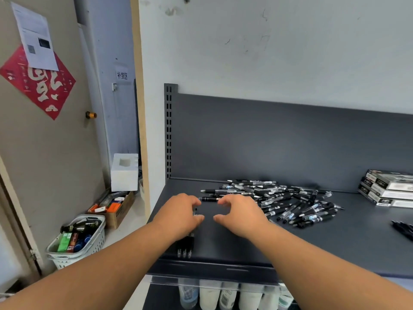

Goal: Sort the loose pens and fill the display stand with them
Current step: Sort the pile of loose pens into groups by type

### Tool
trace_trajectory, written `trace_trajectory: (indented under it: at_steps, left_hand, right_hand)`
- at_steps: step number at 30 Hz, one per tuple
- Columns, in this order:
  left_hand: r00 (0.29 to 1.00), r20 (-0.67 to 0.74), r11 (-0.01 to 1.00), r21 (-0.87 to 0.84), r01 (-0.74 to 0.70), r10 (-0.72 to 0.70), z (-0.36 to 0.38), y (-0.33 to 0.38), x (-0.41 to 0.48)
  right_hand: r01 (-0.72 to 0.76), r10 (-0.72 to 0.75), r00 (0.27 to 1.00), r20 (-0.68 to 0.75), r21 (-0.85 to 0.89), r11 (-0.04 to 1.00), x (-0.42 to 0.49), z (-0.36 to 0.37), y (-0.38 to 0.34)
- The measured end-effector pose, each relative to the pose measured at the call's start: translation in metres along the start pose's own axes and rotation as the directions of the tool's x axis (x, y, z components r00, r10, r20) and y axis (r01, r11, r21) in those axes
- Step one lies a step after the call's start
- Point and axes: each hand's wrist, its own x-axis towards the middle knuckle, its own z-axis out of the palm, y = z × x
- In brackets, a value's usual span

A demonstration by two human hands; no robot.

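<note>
Head view looks down on a big dark shelf point(312, 247). It is the biggest thing here, and all the pens lie on it. A stack of flat boxes point(388, 189) sits on the far right side of the shelf. In the middle, a bit to the right, lies a messy pile of pens point(290, 202), all crossed over each other. I cannot pick out a display stand anywhere in this view.

Next come the two hands, close together near the left end of the shelf. The left hand point(178, 217) is wrapped round a small bunch of pens point(186, 243). Their ends stick out under the wrist, toward the near edge of the shelf. The right hand point(242, 214) has bent fingers but nothing in it. Its fingertips are just beside one black pen point(209, 199), which lies alone between the hands and the pile.

What could go wrong? The bunch is close to the near edge and the left end of the shelf. If the left hand goes loose while the right hand pushes a new pen in, pens may slip out, roll off and drop to the floor. The pens look smooth and round, so they may roll easily. The right hand may also bump the pile and scatter it. The pens all look much alike, so a wrong kind may get mixed into the bunch.
</note>
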Motion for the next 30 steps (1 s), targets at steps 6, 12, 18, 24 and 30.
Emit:
trace_trajectory:
  at_steps: [6, 12, 18, 24, 30]
  left_hand:
    - [0.998, 0.006, 0.997, 0.04, -0.069, 0.069, 0.023, 0.038, 0.022]
    - [0.995, -0.009, 0.99, 0.095, -0.1, 0.102, 0.055, 0.084, 0.053]
    - [1.0, 0.02, 0.981, 0.193, -0.026, 0.022, 0.081, 0.11, 0.078]
    - [0.996, 0.015, 0.974, 0.208, 0.084, -0.089, 0.08, 0.114, 0.083]
    - [0.976, -0.199, 0.992, -0.109, 0.062, -0.083, 0.065, 0.13, 0.068]
  right_hand:
    - [-0.056, 0.055, 0.997, -0.06, -0.029, 0.998, 0.0, -0.027, 0.051]
    - [-0.04, 0.037, 0.994, -0.101, -0.033, 0.999, 0.003, -0.055, 0.113]
    - [0.062, -0.063, 0.996, -0.061, -0.012, 0.998, 0.02, -0.073, 0.162]
    - [0.231, -0.231, 0.973, -0.002, 0.006, 0.973, 0.039, -0.079, 0.183]
    - [0.311, -0.312, 0.95, 0.03, 0.041, 0.95, 0.055, -0.083, 0.192]
